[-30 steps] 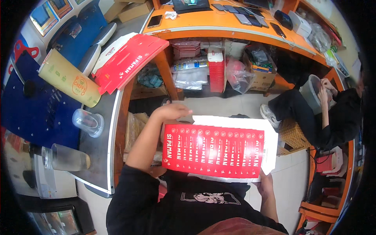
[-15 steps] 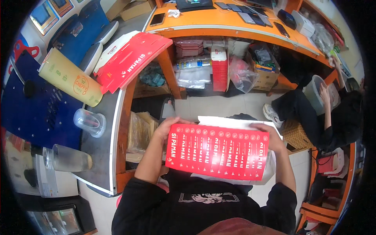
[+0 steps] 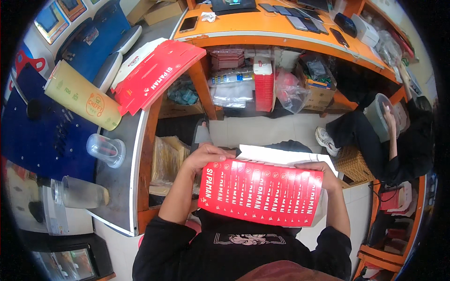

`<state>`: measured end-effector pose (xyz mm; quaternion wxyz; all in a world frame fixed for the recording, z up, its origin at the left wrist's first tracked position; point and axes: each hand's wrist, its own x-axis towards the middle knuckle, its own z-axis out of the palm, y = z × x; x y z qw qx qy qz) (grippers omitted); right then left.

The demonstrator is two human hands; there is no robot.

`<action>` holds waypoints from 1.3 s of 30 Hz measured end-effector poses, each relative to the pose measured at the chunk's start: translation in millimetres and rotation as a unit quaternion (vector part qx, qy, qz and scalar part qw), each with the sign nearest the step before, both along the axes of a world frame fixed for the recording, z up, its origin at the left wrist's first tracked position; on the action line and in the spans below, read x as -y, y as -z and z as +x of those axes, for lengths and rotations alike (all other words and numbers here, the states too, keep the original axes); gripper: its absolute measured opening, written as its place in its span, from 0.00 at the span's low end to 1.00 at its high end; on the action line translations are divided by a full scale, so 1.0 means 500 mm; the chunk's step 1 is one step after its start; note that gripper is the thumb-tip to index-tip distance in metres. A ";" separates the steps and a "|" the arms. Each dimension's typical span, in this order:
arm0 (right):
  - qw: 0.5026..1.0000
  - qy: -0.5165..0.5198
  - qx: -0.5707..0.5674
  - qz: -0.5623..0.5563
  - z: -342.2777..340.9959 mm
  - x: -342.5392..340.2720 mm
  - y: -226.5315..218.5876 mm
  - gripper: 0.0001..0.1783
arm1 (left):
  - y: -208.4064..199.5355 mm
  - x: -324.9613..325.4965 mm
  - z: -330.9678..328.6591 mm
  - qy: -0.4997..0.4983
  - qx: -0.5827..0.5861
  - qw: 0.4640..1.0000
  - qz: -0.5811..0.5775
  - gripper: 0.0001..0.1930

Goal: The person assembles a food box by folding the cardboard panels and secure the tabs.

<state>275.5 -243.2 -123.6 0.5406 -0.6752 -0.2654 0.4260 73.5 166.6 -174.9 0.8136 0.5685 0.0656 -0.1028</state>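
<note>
A fanned stack of red printed cardboard box blanks (image 3: pixel 258 194) lies across my lap, the sheets overlapping in narrow strips from left to right. My left hand (image 3: pixel 206 155) grips the far left corner, fingers closed over the edge. My right hand (image 3: pixel 319 172) is wrapped round the far right edge of the stack, its fingertips partly hidden behind the sheets. White card (image 3: pixel 276 153) shows beyond the red sheets, between my two hands. Both hands are on the same stack.
More flat red blanks (image 3: pixel 157 70) lie on the grey table at the left, beside a tall yellow-green cup (image 3: pixel 83 96) and clear plastic cups (image 3: pixel 107 150). An orange desk (image 3: pixel 243 28) with phones stands ahead. A co-worker at right touches a clear tub (image 3: pixel 376 117).
The stack's far edge has tipped lower and toward me, with pale gaps showing between sheets there. My left hand has shifted slightly right and nearer; my right hand has also come slightly nearer.
</note>
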 end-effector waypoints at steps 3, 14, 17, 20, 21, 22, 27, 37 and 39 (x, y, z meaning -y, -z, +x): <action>1.000 0.000 -0.002 -0.003 0.004 -0.006 0.007 0.20 | 0.006 -0.004 -0.004 -0.008 -0.022 1.000 -0.011 0.13; 0.988 0.085 0.121 0.034 -0.025 0.008 0.034 0.23 | 0.005 -0.010 -0.010 -0.004 -0.011 1.000 0.018 0.15; 0.934 0.221 0.270 0.075 -0.084 0.029 0.079 0.30 | 0.022 -0.008 -0.026 -0.062 -0.004 0.998 0.014 0.20; 0.931 0.321 0.105 0.139 -0.152 0.086 0.092 0.26 | 0.039 0.024 -0.072 -0.151 0.007 0.988 -0.029 0.23; 0.939 0.308 0.032 0.150 -0.172 0.114 0.092 0.30 | 0.038 0.032 -0.080 -0.189 0.014 0.980 -0.054 0.23; 0.939 0.310 0.032 0.149 -0.197 0.128 0.088 0.30 | 0.037 0.034 -0.080 -0.188 0.013 0.981 -0.055 0.23; 0.951 0.279 -0.040 0.128 -0.319 0.121 0.052 0.47 | 0.056 0.031 -0.077 -0.188 -0.002 0.979 -0.078 0.20; 0.955 0.277 0.103 0.028 -0.355 0.098 0.036 0.16 | 0.075 0.026 -0.075 -0.199 -0.028 0.978 -0.050 0.17; 0.942 0.292 0.168 -0.004 -0.362 0.091 0.029 0.13 | 0.075 0.028 -0.071 -0.199 -0.013 0.979 -0.042 0.17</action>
